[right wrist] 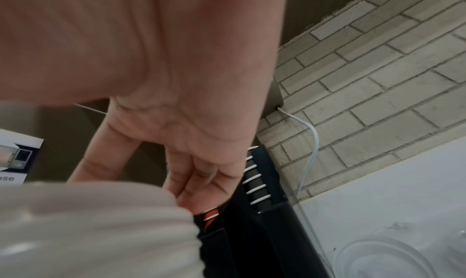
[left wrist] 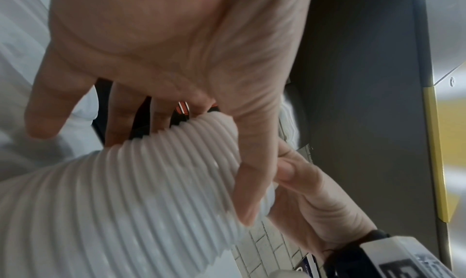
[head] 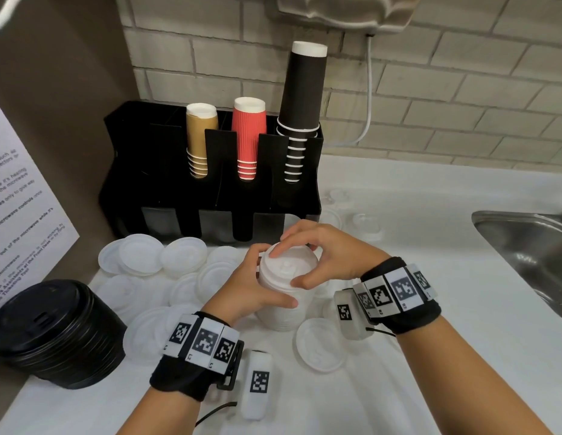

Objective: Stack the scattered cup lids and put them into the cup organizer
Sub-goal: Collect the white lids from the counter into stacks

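Organizer (head: 210, 196) is standing at the back against the wall (head: 461, 98), three cup stacks (head: 250, 136) sitting in its compartments. Loose lids (head: 167, 255) are lying before it; a lid stack (head: 284, 296) is standing among them between both hands. A second lid stack (head: 57, 334) is sitting front left, sink (head: 524, 246) lying right.

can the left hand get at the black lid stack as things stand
Probably not right away. The left hand is wrapped round the white lid stack, so its grip is taken. The black lid stack sits uncovered on the counter at that side, with nothing between them, so once freed it looks reachable.
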Available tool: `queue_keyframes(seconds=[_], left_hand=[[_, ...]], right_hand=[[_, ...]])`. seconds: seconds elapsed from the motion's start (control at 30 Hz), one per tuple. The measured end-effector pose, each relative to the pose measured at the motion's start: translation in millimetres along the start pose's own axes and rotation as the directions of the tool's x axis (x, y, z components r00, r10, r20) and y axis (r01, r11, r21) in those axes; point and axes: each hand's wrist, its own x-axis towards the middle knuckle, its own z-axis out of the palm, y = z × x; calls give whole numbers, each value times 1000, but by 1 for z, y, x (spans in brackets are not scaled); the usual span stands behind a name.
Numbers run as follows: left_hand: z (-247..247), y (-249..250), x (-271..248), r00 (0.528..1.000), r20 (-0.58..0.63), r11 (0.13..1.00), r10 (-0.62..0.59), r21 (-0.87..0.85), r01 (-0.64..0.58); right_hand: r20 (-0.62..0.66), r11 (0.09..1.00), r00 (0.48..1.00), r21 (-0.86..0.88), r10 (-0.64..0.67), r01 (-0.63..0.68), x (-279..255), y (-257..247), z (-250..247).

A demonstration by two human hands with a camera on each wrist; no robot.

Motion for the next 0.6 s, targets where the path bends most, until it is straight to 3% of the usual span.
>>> queue_keyframes(seconds=[0.07,0.13,0.17,0.23,0.3,0.37,0.43,0.6], left_hand=[[-1,0,0,1000,16,1000,-4,14,4],[-1,0,-1,999,46,1000,0,27,-2],[-1,0,-2,999,54,999,4,34,-5],[-3,1,-2,999,54,999,7,43,-9],[-4,2,-3,999,48,999,4,37,-5],[-5,2,-4,999,41,999,3,35,-5],[-6,3,-5,999,39,999,6,37,-8],[-8,1,-6,999,38,1000,8,30,-9]], right_hand=[[-5,999,999,16,-32,32,-2,5,-2],[-136,997,991,69,-10,20,0,18,-7],[-253,991,965,128,60,-28,2,29,-12],[-428,946,847,210,315,-246,10,61,-27],[-412,801,712,80,568,-593,18,99,-44],[-325,585,586,-112,742,-803,22,131,-55],[-297,465,514,-225,804,-856,24,154,-60],[-278,322,448,-400,849,-858,25,182,-64]])
